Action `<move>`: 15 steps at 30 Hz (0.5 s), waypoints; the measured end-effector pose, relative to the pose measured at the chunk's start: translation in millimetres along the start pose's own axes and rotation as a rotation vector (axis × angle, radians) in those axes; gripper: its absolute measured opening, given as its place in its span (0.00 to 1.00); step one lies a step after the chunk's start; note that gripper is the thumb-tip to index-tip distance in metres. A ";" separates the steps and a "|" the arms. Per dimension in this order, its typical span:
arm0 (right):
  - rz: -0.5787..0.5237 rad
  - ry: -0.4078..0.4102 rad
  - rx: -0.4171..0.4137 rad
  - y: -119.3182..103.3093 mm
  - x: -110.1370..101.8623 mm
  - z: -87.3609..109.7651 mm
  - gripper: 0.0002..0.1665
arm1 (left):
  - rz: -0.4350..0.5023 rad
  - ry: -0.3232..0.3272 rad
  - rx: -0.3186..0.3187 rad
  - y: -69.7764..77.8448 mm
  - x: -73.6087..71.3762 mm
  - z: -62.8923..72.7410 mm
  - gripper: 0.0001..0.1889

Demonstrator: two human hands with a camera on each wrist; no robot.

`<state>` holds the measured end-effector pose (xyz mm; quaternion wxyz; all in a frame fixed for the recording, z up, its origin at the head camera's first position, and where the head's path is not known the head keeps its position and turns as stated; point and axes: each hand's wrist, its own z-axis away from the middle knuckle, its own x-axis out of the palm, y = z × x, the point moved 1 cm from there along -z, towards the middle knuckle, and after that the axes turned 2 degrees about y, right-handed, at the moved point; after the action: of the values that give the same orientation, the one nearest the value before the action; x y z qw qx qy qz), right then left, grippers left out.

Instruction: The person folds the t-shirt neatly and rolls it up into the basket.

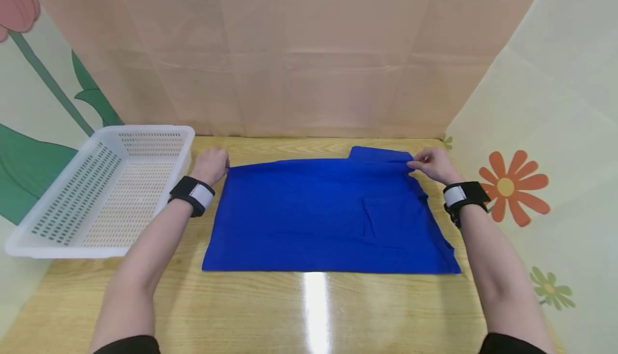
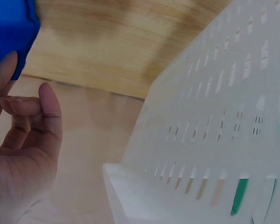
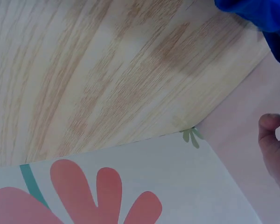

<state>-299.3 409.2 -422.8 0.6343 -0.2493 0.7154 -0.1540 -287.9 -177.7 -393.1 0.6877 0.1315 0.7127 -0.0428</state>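
A blue shirt lies folded into a long rectangle, with a pocket showing on its right part. A flap of the same cloth sticks out past its far edge at the right. My left hand pinches the far left corner; in the left wrist view, thumb and fingers of that hand meet at the blue cloth's edge. At the far right, my right hand pinches the cloth beside the flap. Only a bit of the right hand enters the right wrist view, so its grip is hidden there.
A white perforated plastic basket stands to the left, close to my left forearm. The wooden table meets a pinkish backdrop behind the cloth. Flower-printed sheets border both sides.
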 end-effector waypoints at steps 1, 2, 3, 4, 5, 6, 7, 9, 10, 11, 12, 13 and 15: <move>-0.016 -0.009 0.002 1.4 -0.7 1.8 0.15 | 0.000 -0.005 0.002 0.4 -0.5 2.0 0.06; -0.031 -0.015 0.002 2.6 -1.5 3.7 0.15 | 0.002 -0.009 0.005 1.1 -1.2 4.0 0.06; -0.043 -0.023 -0.005 3.8 -2.1 5.7 0.14 | 0.004 -0.012 0.006 1.8 -1.7 6.0 0.06; -0.056 -0.032 -0.011 4.6 -2.9 7.9 0.13 | 0.006 -0.013 0.006 2.7 -2.6 8.2 0.06; -0.061 -0.045 -0.029 4.9 -3.9 10.4 0.13 | 0.006 -0.013 0.008 3.6 -3.4 10.6 0.07; -0.069 -0.057 -0.037 5.0 -4.8 13.0 0.13 | 0.003 -0.008 0.014 4.6 -4.1 13.0 0.07; -0.073 -0.067 -0.049 4.9 -5.9 15.7 0.12 | 0.001 -0.005 0.014 5.6 -4.7 15.6 0.07; -0.067 -0.083 -0.062 3.3 -8.1 21.8 0.11 | -0.005 0.001 0.014 7.2 -4.5 20.7 0.07; -0.054 -0.090 -0.065 2.5 -8.9 24.9 0.11 | -0.013 0.001 0.016 7.6 -3.7 23.3 0.06; -0.038 -0.104 -0.073 1.5 -9.6 28.1 0.10 | -0.023 0.004 0.023 8.1 -2.6 25.9 0.06; -0.019 -0.116 -0.075 0.4 -9.8 31.1 0.09 | -0.024 -0.002 0.024 8.5 -1.4 28.6 0.06; 0.003 -0.135 -0.084 -0.9 -9.7 34.1 0.09 | -0.025 -0.015 0.020 8.6 0.5 31.2 0.06; 0.038 -0.175 -0.105 -2.6 -8.0 39.2 0.09 | -0.024 -0.039 0.020 9.2 4.4 35.8 0.06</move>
<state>-259.8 415.3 -420.5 0.6833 -0.2811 0.6690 -0.0816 -251.1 -176.9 -398.1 0.6997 0.1288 0.7000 -0.0608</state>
